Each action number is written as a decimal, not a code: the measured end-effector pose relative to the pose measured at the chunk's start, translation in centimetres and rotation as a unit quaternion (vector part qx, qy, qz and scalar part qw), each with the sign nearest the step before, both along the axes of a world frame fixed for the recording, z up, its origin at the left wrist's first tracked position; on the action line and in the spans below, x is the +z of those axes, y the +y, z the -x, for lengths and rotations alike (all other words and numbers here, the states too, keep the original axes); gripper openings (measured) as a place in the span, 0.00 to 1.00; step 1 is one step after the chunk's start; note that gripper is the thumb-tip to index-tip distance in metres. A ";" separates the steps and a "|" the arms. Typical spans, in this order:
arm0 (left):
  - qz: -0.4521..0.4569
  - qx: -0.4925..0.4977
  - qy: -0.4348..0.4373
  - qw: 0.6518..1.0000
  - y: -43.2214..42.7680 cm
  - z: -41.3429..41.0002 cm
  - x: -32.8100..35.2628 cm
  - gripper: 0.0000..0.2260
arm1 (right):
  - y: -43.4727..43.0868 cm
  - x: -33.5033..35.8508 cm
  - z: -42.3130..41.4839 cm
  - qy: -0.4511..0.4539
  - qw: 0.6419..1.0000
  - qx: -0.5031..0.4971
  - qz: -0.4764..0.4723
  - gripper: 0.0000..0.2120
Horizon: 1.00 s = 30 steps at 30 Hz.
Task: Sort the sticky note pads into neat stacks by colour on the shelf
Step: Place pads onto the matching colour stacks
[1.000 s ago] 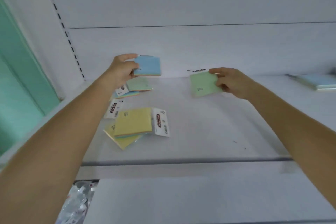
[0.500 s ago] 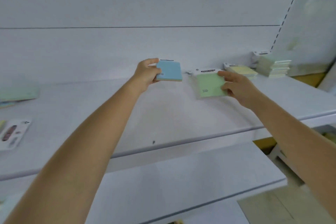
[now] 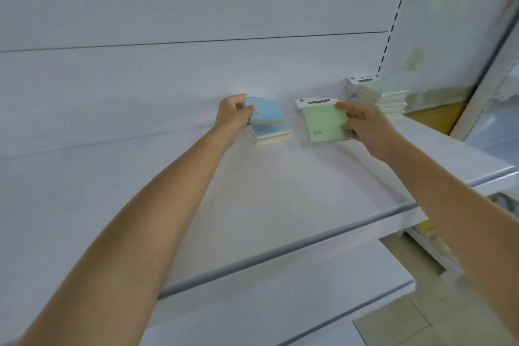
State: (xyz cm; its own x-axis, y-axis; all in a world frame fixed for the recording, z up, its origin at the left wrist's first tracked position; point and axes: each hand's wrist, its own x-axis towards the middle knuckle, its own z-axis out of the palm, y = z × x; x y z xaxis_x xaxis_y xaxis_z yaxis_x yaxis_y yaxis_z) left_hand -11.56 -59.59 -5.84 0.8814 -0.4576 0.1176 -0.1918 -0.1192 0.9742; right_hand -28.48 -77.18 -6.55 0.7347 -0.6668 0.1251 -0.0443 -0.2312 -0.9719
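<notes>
Nearest: lower shelf (image 3: 280, 314), white, below and in front of the blue stack. Then the main shelf (image 3: 252, 194), white, with a grey front edge; both my bare forearms reach over it towards the blue stack.

My left hand (image 3: 233, 118) is at the blue stack's left side, fingers curled round the left edge of a blue pad (image 3: 268, 111). That pad is tilted over the blue stack (image 3: 272, 136); can't tell if it rests on it or is just above. The stack sits on the shelf near the back, edges not squared, with pastel layers showing at the side.

My right hand (image 3: 365, 128) is right of the blue stack, thumb on top and fingers under, pinching the right edge of a green pad (image 3: 323, 126). This pad is just beside the blue stack, apart from it; contact with the shelf is unclear. It has a white header card (image 3: 316, 101) with a dark label strip, and small print at its lower left. All unreadable.

Further right of the blue stack, at the shelf's back corner: green stack (image 3: 386, 98), top card with a dark strip, text too small.

Behind the blue stack: white back panel (image 3: 196, 8), slotted upright (image 3: 393, 17) to its right. Nothing lies between either hand and the stacks.
</notes>
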 end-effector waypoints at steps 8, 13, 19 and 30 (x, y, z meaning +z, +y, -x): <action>-0.198 0.041 -0.120 0.972 -1.4 0.6 -1.3 0.17 | -3.3 -0.4 -2.9 -0.003 1.000 0.019 0.012 0.24; -0.273 0.078 -0.162 0.945 -2.0 1.5 -1.7 0.20 | -5.1 0.0 -4.3 -0.017 0.996 0.083 0.016 0.24; -0.264 0.095 -0.319 0.905 -6.5 4.7 -0.9 0.15 | -10.0 2.7 -3.1 -0.038 0.996 0.071 0.027 0.24; -0.323 -0.057 -0.387 0.861 -17.1 11.7 -2.4 0.12 | -20.9 6.1 0.0 0.013 0.992 -0.004 0.122 0.21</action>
